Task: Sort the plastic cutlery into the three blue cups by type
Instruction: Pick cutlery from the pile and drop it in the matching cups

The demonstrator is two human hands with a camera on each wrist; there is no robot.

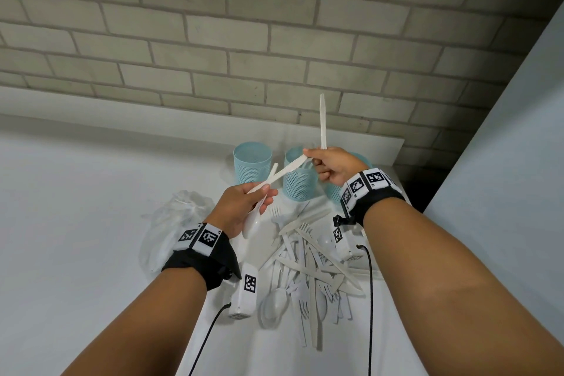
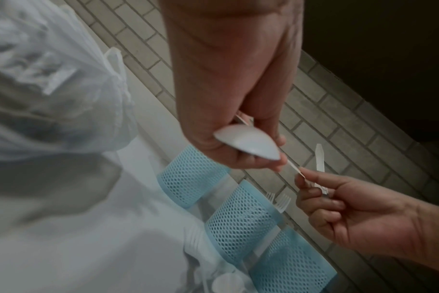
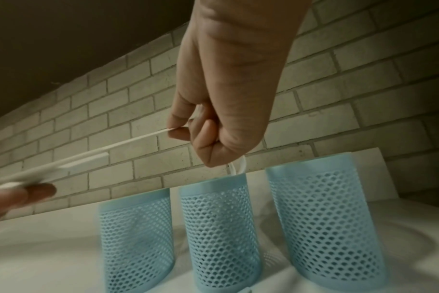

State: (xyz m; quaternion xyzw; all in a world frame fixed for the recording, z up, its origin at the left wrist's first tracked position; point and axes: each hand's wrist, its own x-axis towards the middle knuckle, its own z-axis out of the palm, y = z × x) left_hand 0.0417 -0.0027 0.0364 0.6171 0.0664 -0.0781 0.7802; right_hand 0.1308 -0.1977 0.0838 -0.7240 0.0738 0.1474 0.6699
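Note:
My left hand [image 1: 265, 192] grips a white plastic spoon [image 1: 251, 226], bowl hanging down, and the handle end of a white knife [image 1: 283, 172]. My right hand [image 1: 314, 159] pinches that knife's other end between thumb and forefinger. It also holds a second white piece [image 1: 322, 119] upright, handle up; its type is hidden. Both hands hover above the three blue mesh cups: left [image 1: 252, 162], middle [image 1: 297, 183], and right [image 1: 332, 191], which my right wrist half hides. Fork tines [image 2: 281, 202] show at the middle cup's mouth [image 2: 241, 218].
A pile of white forks, knives and spoons [image 1: 311, 262] lies on the white counter [image 1: 91, 192] below my hands. A crumpled clear plastic bag [image 1: 174, 223] sits left of it. The brick wall [image 1: 274, 40] is right behind the cups, and a white panel [image 1: 503, 162] stands at the right.

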